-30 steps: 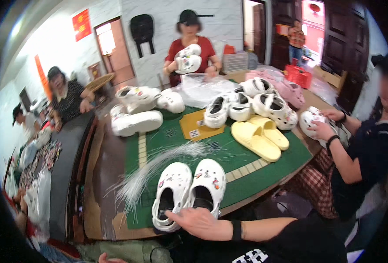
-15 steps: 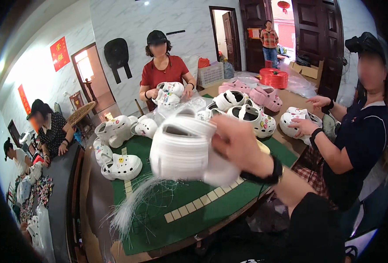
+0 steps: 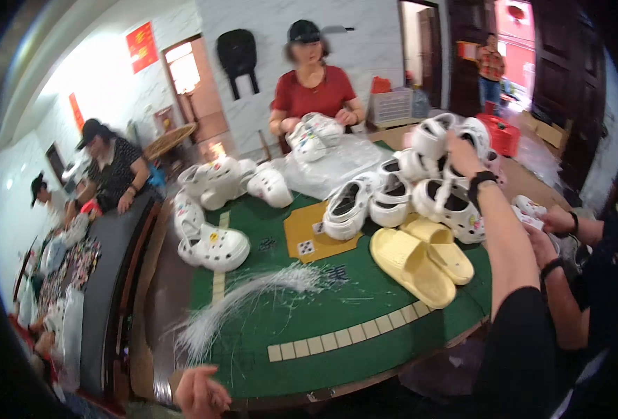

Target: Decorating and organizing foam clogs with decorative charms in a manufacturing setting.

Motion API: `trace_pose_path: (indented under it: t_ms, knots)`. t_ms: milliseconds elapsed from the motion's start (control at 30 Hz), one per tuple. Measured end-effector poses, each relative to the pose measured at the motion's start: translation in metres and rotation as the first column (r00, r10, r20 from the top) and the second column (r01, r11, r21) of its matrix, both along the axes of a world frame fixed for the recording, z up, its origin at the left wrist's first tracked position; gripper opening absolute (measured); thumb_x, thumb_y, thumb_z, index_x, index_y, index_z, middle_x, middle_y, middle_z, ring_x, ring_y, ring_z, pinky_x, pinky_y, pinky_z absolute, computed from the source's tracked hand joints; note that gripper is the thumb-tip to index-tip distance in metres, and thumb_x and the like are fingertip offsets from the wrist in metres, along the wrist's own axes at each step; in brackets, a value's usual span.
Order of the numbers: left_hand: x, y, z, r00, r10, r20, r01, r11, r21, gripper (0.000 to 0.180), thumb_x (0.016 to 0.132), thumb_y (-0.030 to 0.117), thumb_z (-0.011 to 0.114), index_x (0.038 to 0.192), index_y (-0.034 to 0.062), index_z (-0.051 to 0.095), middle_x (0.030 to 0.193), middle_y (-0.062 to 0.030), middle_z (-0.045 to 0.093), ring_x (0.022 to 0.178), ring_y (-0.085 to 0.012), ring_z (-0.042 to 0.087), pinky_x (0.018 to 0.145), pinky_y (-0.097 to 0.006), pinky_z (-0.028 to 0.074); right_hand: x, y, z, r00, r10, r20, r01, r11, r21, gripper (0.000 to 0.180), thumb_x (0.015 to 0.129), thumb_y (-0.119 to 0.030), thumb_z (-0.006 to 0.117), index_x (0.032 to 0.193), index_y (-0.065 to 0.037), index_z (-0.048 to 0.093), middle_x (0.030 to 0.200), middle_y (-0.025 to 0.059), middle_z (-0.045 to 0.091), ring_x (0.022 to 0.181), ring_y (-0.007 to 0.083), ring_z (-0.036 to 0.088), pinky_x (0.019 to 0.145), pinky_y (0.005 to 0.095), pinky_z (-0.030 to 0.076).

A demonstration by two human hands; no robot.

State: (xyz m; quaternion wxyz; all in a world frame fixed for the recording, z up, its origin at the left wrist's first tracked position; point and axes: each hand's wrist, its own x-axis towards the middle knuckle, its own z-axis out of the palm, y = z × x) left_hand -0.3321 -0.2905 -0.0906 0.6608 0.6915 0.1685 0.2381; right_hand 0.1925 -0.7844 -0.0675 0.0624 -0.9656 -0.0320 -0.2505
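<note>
Plastic bag [image 3: 72, 342] at far left holds something white, too unclear to name. Next comes a round woven tray [image 3: 171, 142], contents unclear. Near the lower edge, the left hand [image 3: 203, 393] is half-open, fingers loosely curled. Farther right, a pale crate [image 3: 391, 108] bears a red item [image 3: 381, 85]. Beyond 2 yellow slippers [image 3: 410, 269], the right hand [image 3: 467, 155] grips white clogs [image 3: 431, 138] at the shoe pile. Cardboard box [image 3: 548, 130] sits rightmost.

0.5 s earlier, the clogs hung above the green mat [image 3: 379, 363], mostly hiding the slippers; the left hand has since come into view.
</note>
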Motion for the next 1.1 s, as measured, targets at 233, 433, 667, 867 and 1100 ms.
trace_pose_path:
  t_ms: [233, 433, 667, 867, 1100]
  knots:
    - [0.103, -0.007, 0.020, 0.860, -0.437, -0.265, 0.464, 0.885, 0.045, 0.029, 0.104, 0.017, 0.041, 0.107, -0.0004, 0.064, 0.061, -0.0028, 0.060, 0.045, -0.0026, 0.043, 0.042, -0.018, 0.031, -0.175, 0.152, 0.007, 0.969, 0.197, 0.148, -0.187, 0.979, -0.082, 0.018, 0.092, -0.017, 0.057, 0.104, -0.005, 0.062, 0.080, 0.0142, 0.065, 0.076, 0.0327, 0.063, 0.071, 0.0453, 0.051]
    - [0.149, -0.021, 0.004, 0.725, -0.599, -0.340, 0.675, 0.717, 0.175, 0.026, 0.101, 0.019, 0.044, 0.109, 0.0043, 0.065, 0.064, -0.0011, 0.062, 0.047, -0.0053, 0.047, 0.044, -0.021, 0.037, -0.293, 0.284, -0.032, 0.449, 0.835, 0.318, -0.768, 0.179, 0.614, 0.026, 0.096, -0.024, 0.056, 0.103, 0.000, 0.061, 0.099, 0.0139, 0.069, 0.080, 0.0253, 0.064, 0.069, 0.0400, 0.049]
    - [0.201, 0.004, -0.004, 0.600, -0.694, -0.398, 0.785, 0.606, 0.127, 0.026, 0.098, 0.020, 0.048, 0.106, 0.0032, 0.066, 0.080, -0.0077, 0.068, 0.059, -0.0115, 0.061, 0.050, -0.025, 0.045, -0.300, 0.284, -0.023, 0.593, 0.748, 0.299, 0.054, -0.407, 0.912, 0.029, 0.104, -0.023, 0.043, 0.097, -0.002, 0.060, 0.070, 0.0037, 0.060, 0.062, 0.0065, 0.050, 0.056, 0.0188, 0.035]
    - [0.314, 0.161, -0.061, 0.998, 0.068, 0.008, -0.048, 0.603, 0.796, 0.036, 0.088, 0.016, 0.063, 0.120, 0.0005, 0.058, 0.103, -0.0214, 0.066, 0.098, -0.0374, 0.062, 0.088, -0.046, 0.048, -0.311, 0.229, -0.041, 0.843, 0.509, 0.172, -0.144, -0.095, 0.985, 0.029, 0.102, -0.019, 0.044, 0.086, 0.000, 0.060, 0.058, -0.0037, 0.040, 0.050, 0.0044, 0.032, 0.047, 0.0219, 0.023]
    - [0.377, 0.211, -0.069, 0.955, 0.057, -0.292, 0.168, 0.705, 0.689, 0.075, 0.074, 0.030, 0.079, 0.135, 0.0004, 0.047, 0.114, -0.0273, 0.064, 0.110, -0.0373, 0.061, 0.092, -0.042, 0.048, -0.338, 0.190, -0.092, 0.919, 0.394, -0.003, 0.021, -0.041, 0.999, 0.028, 0.103, -0.019, 0.043, 0.084, -0.002, 0.057, 0.057, -0.0038, 0.037, 0.048, 0.0043, 0.032, 0.045, 0.0216, 0.023]
